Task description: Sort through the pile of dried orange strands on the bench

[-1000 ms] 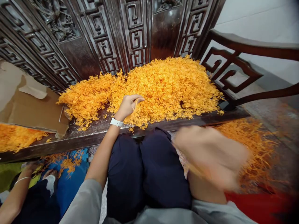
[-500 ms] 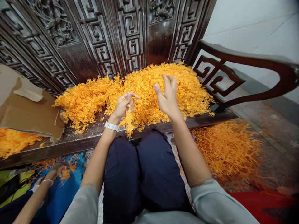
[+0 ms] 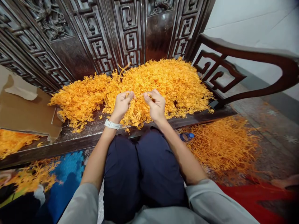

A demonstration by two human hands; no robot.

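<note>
My left hand (image 3: 122, 105), with a pale watch on its wrist, is closed in a pinch over the front of the pile. My right hand (image 3: 156, 105) is pinched opposite it, a short gap apart. A thin orange plastic piece (image 3: 139, 95) seems to stretch between the fingertips; its exact shape is too small to make out. Behind and beneath both hands spreads a large pile of small orange plastic pieces (image 3: 168, 81). A branched orange strand (image 3: 123, 69) shows at the pile's back edge.
The pile rests on a dark wooden bench (image 3: 79, 141) with a carved back and a curved armrest (image 3: 247, 51). At left stands a cardboard box (image 3: 30, 112). Thin orange strands (image 3: 224, 146) heap on the floor at right, near a blue-capped bottle (image 3: 187, 136). Another person's hand (image 3: 283, 182) shows at right.
My right hand has come down and left from its raised, open position and now pinches near the left hand. The branched strand has appeared behind the pile. At lower left, a co-worker's arm has moved.
</note>
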